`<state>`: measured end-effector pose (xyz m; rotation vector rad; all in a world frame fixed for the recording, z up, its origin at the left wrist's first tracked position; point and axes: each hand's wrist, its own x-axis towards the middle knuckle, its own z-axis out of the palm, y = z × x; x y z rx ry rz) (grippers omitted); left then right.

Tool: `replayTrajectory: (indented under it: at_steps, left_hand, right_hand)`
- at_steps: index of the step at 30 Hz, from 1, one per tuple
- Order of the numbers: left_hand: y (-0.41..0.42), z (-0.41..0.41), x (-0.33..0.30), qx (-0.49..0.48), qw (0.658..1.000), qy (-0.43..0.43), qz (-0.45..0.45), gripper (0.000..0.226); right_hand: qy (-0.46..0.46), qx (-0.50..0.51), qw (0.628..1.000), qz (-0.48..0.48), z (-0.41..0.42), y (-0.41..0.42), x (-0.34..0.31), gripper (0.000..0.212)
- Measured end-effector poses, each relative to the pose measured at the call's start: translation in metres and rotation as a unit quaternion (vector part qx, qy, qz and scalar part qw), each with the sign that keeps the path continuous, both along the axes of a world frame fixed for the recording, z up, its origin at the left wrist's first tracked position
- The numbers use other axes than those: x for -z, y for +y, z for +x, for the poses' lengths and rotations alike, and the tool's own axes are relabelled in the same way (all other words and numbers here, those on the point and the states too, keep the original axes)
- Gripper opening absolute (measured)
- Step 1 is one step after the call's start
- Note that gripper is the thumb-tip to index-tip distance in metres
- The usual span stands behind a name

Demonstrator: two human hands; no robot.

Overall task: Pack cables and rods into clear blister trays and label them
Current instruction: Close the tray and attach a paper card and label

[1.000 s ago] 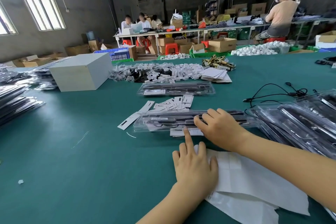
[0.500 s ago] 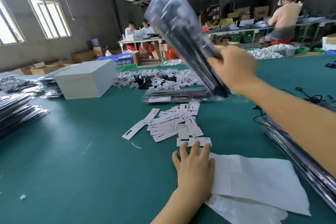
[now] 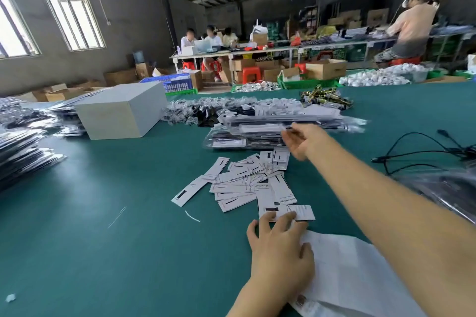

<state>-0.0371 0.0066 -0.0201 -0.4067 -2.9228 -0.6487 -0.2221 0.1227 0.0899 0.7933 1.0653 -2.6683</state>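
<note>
so, at the far left of the frame, stacks of packed blister trays (image 3: 23, 152) lie on the green table (image 3: 90, 226), and a pale box (image 3: 121, 113) stands just right of them. behind it, three people sit at a long bench along the back of a grey warehouse room with tall windows at upper left; a fourth person sits at upper right.

at frame centre a scatter of white labels (image 3: 247, 183), too many to count surely, lies flat, pointing every which way. beyond them a packed tray (image 3: 244, 140) rests with its long axis running left to right, and a second, blurred blister tray (image 3: 296, 123) lies or hovers just above it, also left to right; i cannot tell whether they touch.

the left hand (image 3: 280, 252) lies low centre, fingers loosely spread, fingertips on the nearest label (image 3: 298, 211), palm on a white sheet (image 3: 360, 278). the right hand (image 3: 306, 141) reaches to the blurred tray, fingers loosely parted; whether it grips, i cannot tell. a black cable (image 3: 422, 152) loops at right, beside more clear trays (image 3: 448, 188).
</note>
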Motion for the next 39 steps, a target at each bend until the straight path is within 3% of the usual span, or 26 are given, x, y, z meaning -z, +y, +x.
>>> replayTrajectory:
  at_steps: [6, 9, 12, 16, 20, 24, 27, 30, 32, 36, 39]
  left_hand:
    - [-0.001, -0.003, 0.002, -0.002, 1.0, 0.004, 0.001, 0.047]
    - [0.0, -0.003, 0.002, 0.003, 1.0, 0.005, -0.013, 0.049]
    - [0.0, -0.003, 0.002, 0.004, 1.0, 0.012, -0.001, 0.05]
    - [0.001, -0.002, 0.004, 0.006, 1.0, 0.021, 0.008, 0.048]
    - [0.001, -0.002, 0.005, 0.002, 0.999, 0.029, 0.014, 0.049]
    - [0.0, -0.003, 0.006, -0.001, 1.0, 0.02, -0.009, 0.045]
    - [0.0, -0.003, 0.006, 0.001, 1.0, 0.019, -0.021, 0.043]
    - [-0.001, -0.003, 0.004, -0.006, 0.999, 0.029, -0.02, 0.041]
    - [0.0, -0.002, 0.003, -0.01, 0.999, 0.031, -0.012, 0.039]
    - [0.001, 0.0, -0.001, -0.02, 0.999, 0.029, -0.006, 0.04]
    - [0.001, 0.002, -0.004, -0.034, 0.999, 0.023, 0.003, 0.045]
  right_hand:
    - [0.008, -0.006, 1.0, -0.012, -0.021, -0.048, 0.032, 0.014]
    - [0.009, -0.038, 0.999, 0.036, -0.029, -0.06, 0.039, 0.023]
    - [-0.041, -0.04, 0.995, 0.082, -0.035, -0.06, 0.041, 0.016]
    - [0.054, -0.042, 0.991, 0.118, -0.039, -0.058, 0.045, 0.043]
    - [0.032, -0.1, 0.994, 0.041, -0.032, -0.052, 0.041, 0.038]
    - [0.048, -0.176, 0.968, 0.174, 0.007, -0.042, 0.033, 0.031]
    - [0.074, -0.227, 0.914, 0.329, 0.045, -0.026, 0.029, 0.033]
    - [0.109, -0.263, 0.843, 0.457, 0.083, -0.005, 0.021, 0.023]
    - [0.136, -0.27, 0.773, 0.558, 0.109, 0.009, 0.018, 0.017]
    - [0.202, -0.273, 0.57, 0.748, 0.161, 0.032, 0.029, 0.021]
    - [0.241, -0.282, 0.516, 0.772, 0.197, 0.04, 0.061, 0.028]
